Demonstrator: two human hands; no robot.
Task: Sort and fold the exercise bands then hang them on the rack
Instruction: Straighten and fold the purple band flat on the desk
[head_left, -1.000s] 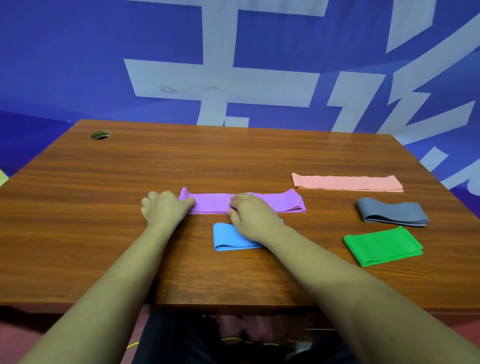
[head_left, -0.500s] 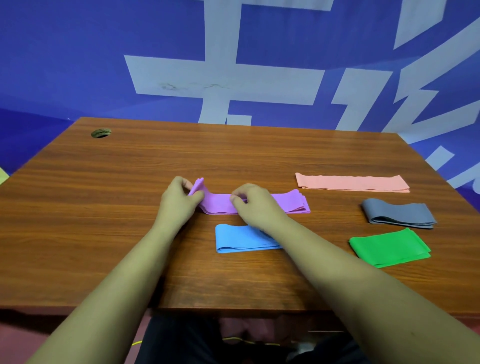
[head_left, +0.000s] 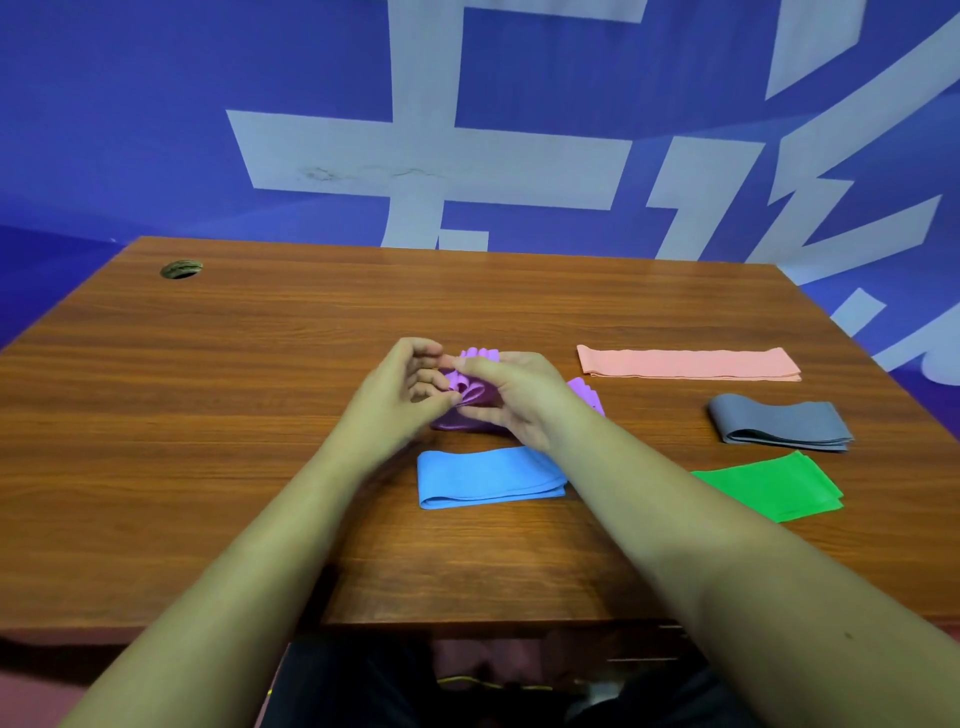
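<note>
Mid-frame, the left hand and right hand both curl their fingers round the bunched purple band, partly lifted off the table. Bare wood spreads left to the cable hole and down to the near edge. The blue band lies just below the hands. The pink band, grey band and green band crowd the right edge. Half a second ago the purple band lay stretched out; now its ends are gathered together.
</note>
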